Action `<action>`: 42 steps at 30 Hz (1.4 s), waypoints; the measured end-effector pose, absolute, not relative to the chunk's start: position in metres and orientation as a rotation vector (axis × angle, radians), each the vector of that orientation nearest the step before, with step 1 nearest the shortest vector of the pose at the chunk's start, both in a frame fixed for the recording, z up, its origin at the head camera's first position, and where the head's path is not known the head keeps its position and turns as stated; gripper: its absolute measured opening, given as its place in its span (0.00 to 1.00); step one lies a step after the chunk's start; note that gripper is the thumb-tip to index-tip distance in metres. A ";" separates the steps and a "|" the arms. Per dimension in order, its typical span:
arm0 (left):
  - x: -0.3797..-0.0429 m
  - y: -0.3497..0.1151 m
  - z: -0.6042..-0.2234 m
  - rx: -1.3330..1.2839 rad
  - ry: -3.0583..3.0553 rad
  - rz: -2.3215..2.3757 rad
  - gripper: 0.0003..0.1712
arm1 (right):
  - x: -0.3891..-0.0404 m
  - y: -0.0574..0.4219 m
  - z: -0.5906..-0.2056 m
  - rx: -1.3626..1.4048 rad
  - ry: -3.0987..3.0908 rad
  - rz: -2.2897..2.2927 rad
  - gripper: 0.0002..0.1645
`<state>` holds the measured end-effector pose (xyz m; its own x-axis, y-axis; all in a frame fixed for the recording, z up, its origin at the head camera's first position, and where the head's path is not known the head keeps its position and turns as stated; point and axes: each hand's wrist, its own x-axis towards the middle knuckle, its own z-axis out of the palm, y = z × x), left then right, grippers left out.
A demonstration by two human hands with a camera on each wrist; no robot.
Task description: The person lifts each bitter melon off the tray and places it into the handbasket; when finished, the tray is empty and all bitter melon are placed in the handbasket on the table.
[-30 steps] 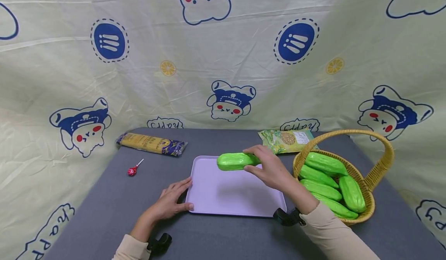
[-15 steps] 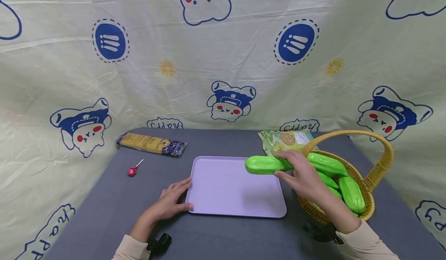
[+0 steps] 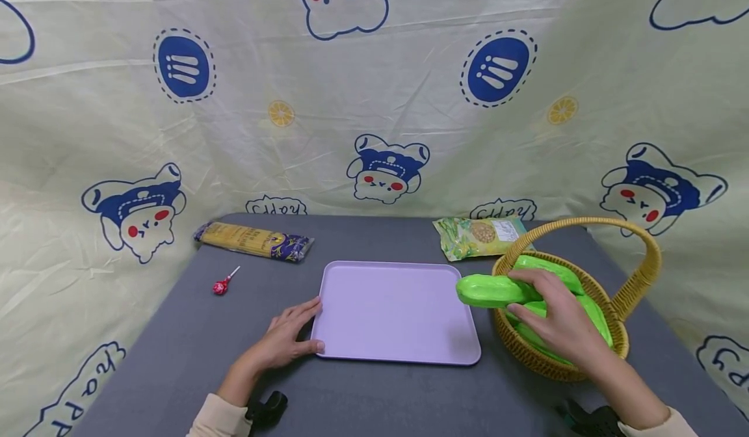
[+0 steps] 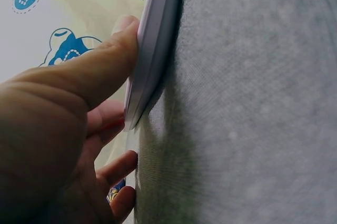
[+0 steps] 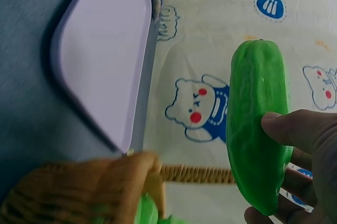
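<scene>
My right hand (image 3: pixel 558 317) grips one end of a plump green cucumber (image 3: pixel 487 291) above the left rim of a wicker basket (image 3: pixel 521 352). In the right wrist view the thumb presses the cucumber's side (image 5: pixel 255 92), with the fingers behind it. Inside the basket lie several more green cucumbers (image 3: pixel 544 268), partly hidden by the hand. At the left edge of a lilac tray (image 3: pixel 398 313) rests my left hand (image 3: pixel 283 341), its fingers fairly straight. Its thumb touches the tray's front left corner, and in the left wrist view some fingertips meet the grey cloth.
Behind the tray, a yellow and blue packet (image 3: pixel 251 240) lies to the left and a green packet (image 3: pixel 474 237) to the right. A red lollipop (image 3: pixel 221 287) lies left of the tray. The basket's handle (image 3: pixel 638 284) arches high. A printed curtain (image 3: pixel 374 99) hangs behind.
The right hand has carried the cucumber rightward from above the tray to the basket's left rim, coming lower and nearer. The left hand and tray have stayed put.
</scene>
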<state>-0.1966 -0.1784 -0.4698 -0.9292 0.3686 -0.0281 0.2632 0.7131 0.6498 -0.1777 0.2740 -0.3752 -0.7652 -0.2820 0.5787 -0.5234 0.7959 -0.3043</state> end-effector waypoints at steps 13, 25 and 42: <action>-0.198 -0.178 -0.471 0.491 2.749 1.011 0.45 | -0.171 0.313 -0.385 0.461 -2.486 0.613 0.30; -0.198 -0.179 -0.471 0.516 2.760 1.012 0.45 | -0.178 0.337 -0.391 0.310 -2.600 0.674 0.29; -0.198 -0.179 -0.470 0.516 2.765 1.010 0.46 | -0.192 0.356 -0.408 0.236 -2.714 0.571 0.31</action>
